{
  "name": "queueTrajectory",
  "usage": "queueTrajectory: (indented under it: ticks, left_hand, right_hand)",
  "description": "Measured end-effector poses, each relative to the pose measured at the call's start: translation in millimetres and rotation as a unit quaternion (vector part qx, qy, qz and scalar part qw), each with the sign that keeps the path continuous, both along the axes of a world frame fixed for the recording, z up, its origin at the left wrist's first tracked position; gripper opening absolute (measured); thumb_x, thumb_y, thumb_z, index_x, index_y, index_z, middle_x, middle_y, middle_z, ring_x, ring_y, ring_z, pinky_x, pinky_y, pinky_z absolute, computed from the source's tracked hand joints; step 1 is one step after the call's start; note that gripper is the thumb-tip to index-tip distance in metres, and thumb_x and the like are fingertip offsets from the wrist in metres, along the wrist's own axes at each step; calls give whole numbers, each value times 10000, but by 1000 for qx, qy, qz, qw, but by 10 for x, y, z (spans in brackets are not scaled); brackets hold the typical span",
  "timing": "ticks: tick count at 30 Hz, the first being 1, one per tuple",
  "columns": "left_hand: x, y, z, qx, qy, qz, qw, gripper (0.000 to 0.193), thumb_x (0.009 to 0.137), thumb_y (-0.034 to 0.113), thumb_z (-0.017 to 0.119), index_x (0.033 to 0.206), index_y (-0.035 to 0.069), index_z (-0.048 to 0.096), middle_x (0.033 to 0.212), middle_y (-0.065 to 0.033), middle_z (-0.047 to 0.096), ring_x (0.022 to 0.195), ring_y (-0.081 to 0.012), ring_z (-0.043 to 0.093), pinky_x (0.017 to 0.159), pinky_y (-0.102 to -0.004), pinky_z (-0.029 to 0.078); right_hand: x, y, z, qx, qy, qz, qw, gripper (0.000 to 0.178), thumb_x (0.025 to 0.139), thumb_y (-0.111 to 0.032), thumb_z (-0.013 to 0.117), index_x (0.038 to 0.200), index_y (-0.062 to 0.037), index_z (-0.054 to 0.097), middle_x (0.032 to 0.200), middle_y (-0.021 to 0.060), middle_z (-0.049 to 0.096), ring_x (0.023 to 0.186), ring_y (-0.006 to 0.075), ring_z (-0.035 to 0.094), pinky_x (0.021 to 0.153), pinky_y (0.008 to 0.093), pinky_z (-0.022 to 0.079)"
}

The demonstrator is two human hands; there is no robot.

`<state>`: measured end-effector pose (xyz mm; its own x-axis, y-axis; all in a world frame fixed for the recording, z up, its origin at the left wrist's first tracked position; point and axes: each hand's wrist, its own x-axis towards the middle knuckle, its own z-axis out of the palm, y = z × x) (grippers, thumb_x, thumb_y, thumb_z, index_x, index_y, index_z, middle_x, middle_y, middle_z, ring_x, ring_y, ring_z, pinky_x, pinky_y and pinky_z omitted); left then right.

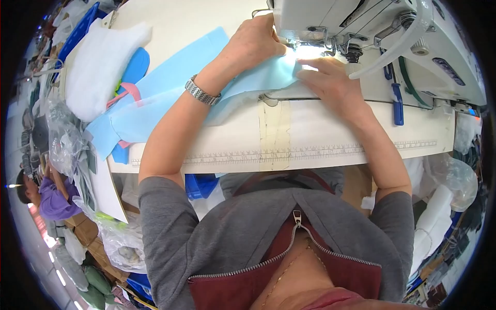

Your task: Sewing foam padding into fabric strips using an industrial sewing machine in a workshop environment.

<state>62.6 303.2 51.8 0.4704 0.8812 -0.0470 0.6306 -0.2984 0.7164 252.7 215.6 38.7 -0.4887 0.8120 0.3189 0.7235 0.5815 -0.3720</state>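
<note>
A light blue fabric piece [170, 118] stretches from the left of the table to the brightly lit needle area of a white sewing machine [434, 36]. My left hand [257, 44] is on the cloth just left of the needle area, its fingers bent and gripping the fabric. To the right of the lit spot, my right hand [333, 85] pinches the fabric's near right edge between thumb and fingers. Glare and the machine head partly hide the fingertips and the needle. A thin whitish layer shows beneath the blue fabric.
White padding [98, 67], a bright blue piece [136, 66] and a pink strip [130, 93] lie at the left. A blue-handled screwdriver [397, 103] rests beside the machine. A ruler strip [232, 157] runs along the table's front edge. Another person [57, 196] is at far left.
</note>
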Motion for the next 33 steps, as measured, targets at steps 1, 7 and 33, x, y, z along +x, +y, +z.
queueTrajectory:
  ticks: [1,7,33]
  left_hand:
    - [-4,0,8,1,0,0,1000,277,644,164,629,827,-32,560,763,-152,625,741,-278,616,676,-338,487]
    - [-30,-33,136,3,-5,-3,1000,280,650,193,661,816,-15,575,759,-139,627,706,-273,613,661,-343,483]
    - [-181,-647,57,331,75,-212,916,235,688,85,578,921,72,606,959,-30,574,971,-165,541,946,-384,360]
  right_hand:
    - [-2,0,2,1,0,0,1000,167,744,-73,622,909,-99,636,1009,26,623,840,236,579,750,329,459]
    - [-8,27,-53,7,24,19,1000,160,753,-72,617,909,-93,639,949,9,634,831,222,582,731,331,457]
    - [273,66,79,9,-89,5,996,247,717,-96,638,901,-253,688,752,-28,511,645,118,518,558,274,414]
